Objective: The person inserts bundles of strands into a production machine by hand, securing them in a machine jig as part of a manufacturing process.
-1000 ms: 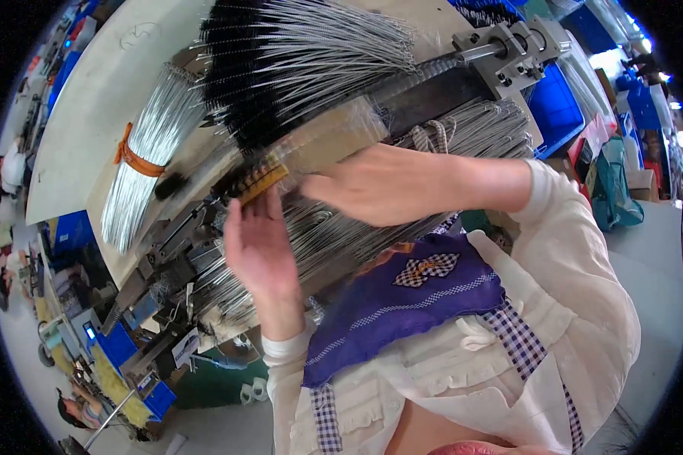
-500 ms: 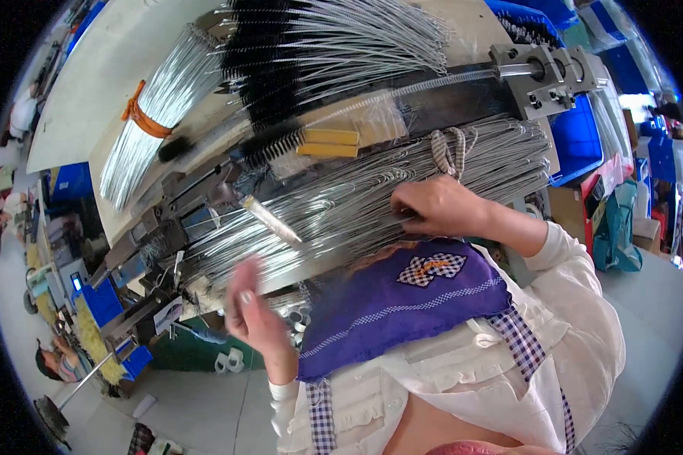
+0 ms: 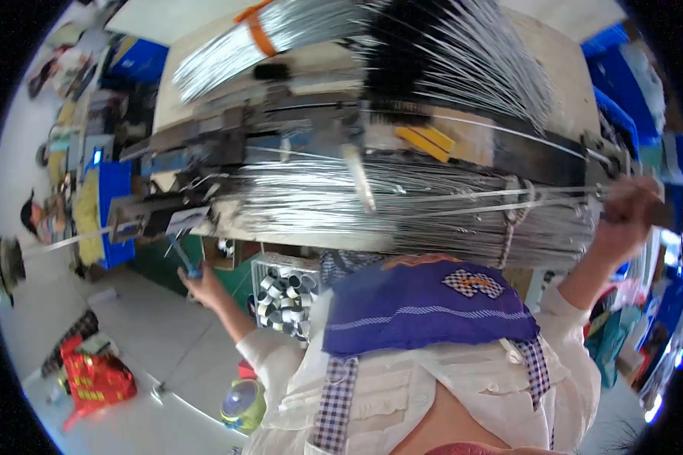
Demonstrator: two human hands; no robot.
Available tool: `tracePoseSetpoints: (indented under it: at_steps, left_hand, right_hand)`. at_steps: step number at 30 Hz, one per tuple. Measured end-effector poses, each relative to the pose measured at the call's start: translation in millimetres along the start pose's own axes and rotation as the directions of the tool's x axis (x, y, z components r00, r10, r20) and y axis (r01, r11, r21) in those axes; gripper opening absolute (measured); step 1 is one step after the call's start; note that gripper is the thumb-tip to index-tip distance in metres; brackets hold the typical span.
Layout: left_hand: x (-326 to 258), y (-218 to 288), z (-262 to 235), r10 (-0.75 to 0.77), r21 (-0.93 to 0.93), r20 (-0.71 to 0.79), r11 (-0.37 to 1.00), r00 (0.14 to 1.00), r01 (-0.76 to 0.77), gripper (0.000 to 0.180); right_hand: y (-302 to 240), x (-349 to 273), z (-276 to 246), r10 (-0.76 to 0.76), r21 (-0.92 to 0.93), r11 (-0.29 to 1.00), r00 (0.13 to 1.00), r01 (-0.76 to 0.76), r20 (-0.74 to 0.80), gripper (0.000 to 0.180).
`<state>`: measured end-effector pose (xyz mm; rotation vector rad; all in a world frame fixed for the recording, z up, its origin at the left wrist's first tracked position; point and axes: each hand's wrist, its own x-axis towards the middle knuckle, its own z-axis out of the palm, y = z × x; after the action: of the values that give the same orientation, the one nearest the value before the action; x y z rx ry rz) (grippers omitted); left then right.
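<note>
Left hand: the left hand [image 3: 199,282] is far out to the left, closed on a small blue tool [image 3: 180,254].
Right hand: the right hand [image 3: 622,216] is far out to the right, closed on one long wire [image 3: 478,208].
Wire: it lies across the big wire bundle [image 3: 402,205] on the table [image 3: 501,144].
Done: one wire looks pulled out of the pile.
Left: a great many wires wait in the bundle.

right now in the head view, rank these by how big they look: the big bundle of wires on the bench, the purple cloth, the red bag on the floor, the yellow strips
1. Bundle of wires, widest across the bench.
2. Purple cloth; it is nearer the camera, so its true size is unsure.
3. Red bag.
4. Yellow strips, smallest.
</note>
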<state>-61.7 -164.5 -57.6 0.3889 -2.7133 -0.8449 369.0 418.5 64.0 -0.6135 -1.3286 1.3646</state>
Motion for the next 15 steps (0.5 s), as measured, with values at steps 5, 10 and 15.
tracePoseSetpoints:
  at_steps: [5, 10, 15]
  left_hand:
    - [-76, 95, 23, 0.432, -0.196, -0.086, 0.876, 0.898, -0.441, 0.066]
    - [-165, 277, -29, 0.923, -0.862, 0.304, 0.372, 0.234, -0.345, 0.102]
    - [-163, 252, -20, 0.844, -0.844, 0.536, 0.535, -0.033, -0.033, 0.045]
  right_hand:
    - [-51, 63, -23, -0.058, 0.240, 0.971, 0.986, 0.019, 0.155, 0.015]
    - [-36, 40, 134, -0.254, 0.274, 0.945, 0.928, 0.178, 0.273, 0.017]
    - [-6, -35, 231, 0.001, -0.106, 0.993, 0.907, 0.047, 0.421, 0.030]
